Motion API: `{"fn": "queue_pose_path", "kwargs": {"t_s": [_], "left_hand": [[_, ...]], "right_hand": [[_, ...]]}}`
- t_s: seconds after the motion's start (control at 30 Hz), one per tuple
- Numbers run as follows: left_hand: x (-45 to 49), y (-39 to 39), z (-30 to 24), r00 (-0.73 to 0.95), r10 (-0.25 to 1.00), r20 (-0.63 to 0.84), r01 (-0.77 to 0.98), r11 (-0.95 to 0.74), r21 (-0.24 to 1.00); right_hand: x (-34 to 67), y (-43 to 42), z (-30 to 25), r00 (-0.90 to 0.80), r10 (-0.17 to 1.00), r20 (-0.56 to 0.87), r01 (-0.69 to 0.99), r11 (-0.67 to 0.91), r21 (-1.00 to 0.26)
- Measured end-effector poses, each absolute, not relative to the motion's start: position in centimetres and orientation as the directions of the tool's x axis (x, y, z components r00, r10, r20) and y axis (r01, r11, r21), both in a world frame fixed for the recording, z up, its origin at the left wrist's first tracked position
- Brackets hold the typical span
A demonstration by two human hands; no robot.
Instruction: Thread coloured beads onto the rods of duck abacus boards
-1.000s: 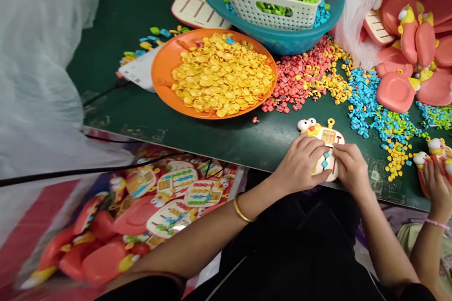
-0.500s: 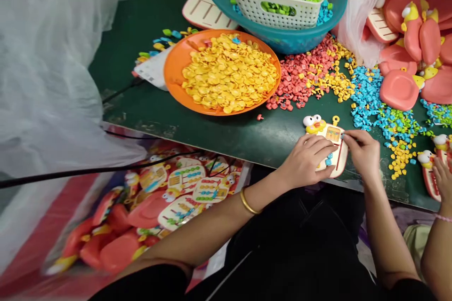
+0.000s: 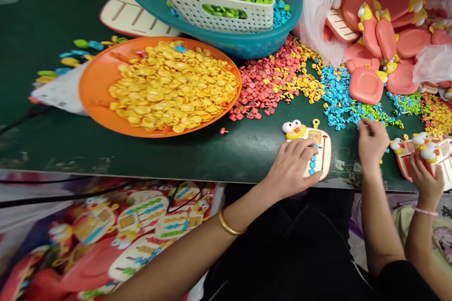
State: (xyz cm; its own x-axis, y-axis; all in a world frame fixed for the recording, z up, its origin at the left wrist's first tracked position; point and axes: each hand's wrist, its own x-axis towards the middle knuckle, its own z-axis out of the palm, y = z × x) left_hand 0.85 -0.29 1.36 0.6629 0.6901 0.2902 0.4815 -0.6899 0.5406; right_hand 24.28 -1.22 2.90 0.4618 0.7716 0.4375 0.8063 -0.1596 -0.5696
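Observation:
A cream duck-shaped toy board (image 3: 317,146) with a yellow beak and bulging eyes lies near the table's front edge. My left hand (image 3: 292,167) rests on it, fingers curled over its blue beads and holding it down. My right hand (image 3: 371,142) is off the board, to its right, at the edge of the loose blue beads (image 3: 337,99). Its fingers are bent together and blurred; anything in them is hidden.
An orange plate (image 3: 95,80) of yellow discs sits left. A teal basin (image 3: 226,42) holds a white basket (image 3: 208,11) of green pieces. Red beads (image 3: 261,85) and yellow beads (image 3: 300,82) lie loose. Pink toy shells (image 3: 365,85) spill from a bag. Another person's hand (image 3: 425,176) holds toys at right.
My right hand has left the toy board and moved right, up to the blue beads. My left hand stays on the board. The view has swung right.

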Motion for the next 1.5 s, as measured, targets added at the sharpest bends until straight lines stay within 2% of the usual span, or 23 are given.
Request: {"fn": "queue_pose_path", "kwargs": {"t_s": [0.03,0.1,0.17,0.3,0.33,0.4,0.5,0.57,0.63,0.73,0.83,0.93,1.0,1.1,1.13,1.2,1.27,1.37,1.43,1.5], "left_hand": [[1.2,-0.3,1.3,0.680,0.673,0.290,0.473,-0.706,0.528],[1.8,-0.4,1.3,0.697,0.651,0.299,0.456,-0.725,0.517],[2.1,-0.5,1.2,0.681,0.660,0.317,0.451,-0.719,0.528],[2.2,-0.8,1.2,0.633,0.699,0.333,0.475,-0.690,0.546],[2.2,-0.8,1.2,0.624,0.708,0.330,0.482,-0.682,0.550],[2.1,-1.0,1.2,0.617,0.717,0.325,0.484,-0.671,0.562],[1.9,-1.1,1.2,0.626,0.714,0.313,0.473,-0.666,0.577],[1.8,-1.2,1.3,0.631,0.713,0.305,0.469,-0.664,0.583],[1.7,-1.2,1.4,0.632,0.713,0.305,0.465,-0.663,0.586],[2.0,-1.1,1.8,0.636,0.718,0.284,0.478,-0.655,0.585],[2.5,-1.1,2.3,0.600,0.768,0.223,0.554,-0.600,0.577],[3.0,-1.0,2.7,0.580,0.784,0.219,0.598,-0.593,0.540],[3.0,-0.9,2.7,0.615,0.750,0.244,0.572,-0.637,0.516],[3.0,-1.0,2.3,0.635,0.715,0.291,0.523,-0.676,0.520],[2.9,-1.0,2.2,0.628,0.715,0.306,0.514,-0.677,0.527],[2.9,-1.0,2.0,0.615,0.722,0.317,0.509,-0.671,0.539],[2.9,-1.1,2.0,0.614,0.732,0.295,0.515,-0.655,0.552],[2.9,-1.0,2.4,0.614,0.752,0.241,0.532,-0.619,0.578],[2.9,-1.0,2.8,0.606,0.769,0.202,0.544,-0.586,0.601],[3.1,-0.9,3.2,0.596,0.787,0.159,0.563,-0.551,0.616]], "right_hand": [[26.1,-0.5,3.0,0.505,0.757,0.415,0.812,-0.253,-0.527],[28.8,0.7,3.0,0.489,0.808,0.328,0.837,-0.328,-0.439],[29.9,1.6,2.8,0.414,0.871,0.266,0.881,-0.309,-0.358],[29.7,1.8,3.1,0.291,0.913,0.285,0.940,-0.218,-0.261],[29.4,1.5,3.4,0.273,0.915,0.296,0.940,-0.188,-0.285],[28.5,0.5,4.1,0.268,0.915,0.300,0.904,-0.131,-0.407],[25.8,-1.0,4.8,0.222,0.958,0.182,0.768,-0.057,-0.638],[23.4,-1.5,4.6,0.172,0.979,0.106,0.705,-0.048,-0.707],[21.3,-1.4,4.1,0.214,0.971,0.108,0.699,-0.075,-0.711],[19.6,-1.4,3.5,0.289,0.939,0.186,0.717,-0.084,-0.692],[19.3,-2.6,3.7,0.162,0.955,0.247,0.777,0.030,-0.628],[20.3,-3.3,4.3,-0.004,0.970,0.245,0.827,0.141,-0.544],[22.0,-2.2,4.4,0.101,0.959,0.265,0.857,0.051,-0.513],[25.3,0.8,4.3,0.391,0.883,0.261,0.853,-0.241,-0.463],[26.2,1.8,4.2,0.427,0.875,0.229,0.845,-0.295,-0.447],[27.3,2.9,4.1,0.416,0.891,0.183,0.849,-0.307,-0.431],[27.0,2.8,3.9,0.358,0.903,0.238,0.872,-0.232,-0.431],[24.8,0.8,3.2,0.148,0.912,0.383,0.904,0.032,-0.426],[23.2,-0.7,2.6,-0.010,0.908,0.418,0.877,0.209,-0.433],[22.1,-1.7,2.0,-0.102,0.896,0.432,0.847,0.306,-0.435]]}}
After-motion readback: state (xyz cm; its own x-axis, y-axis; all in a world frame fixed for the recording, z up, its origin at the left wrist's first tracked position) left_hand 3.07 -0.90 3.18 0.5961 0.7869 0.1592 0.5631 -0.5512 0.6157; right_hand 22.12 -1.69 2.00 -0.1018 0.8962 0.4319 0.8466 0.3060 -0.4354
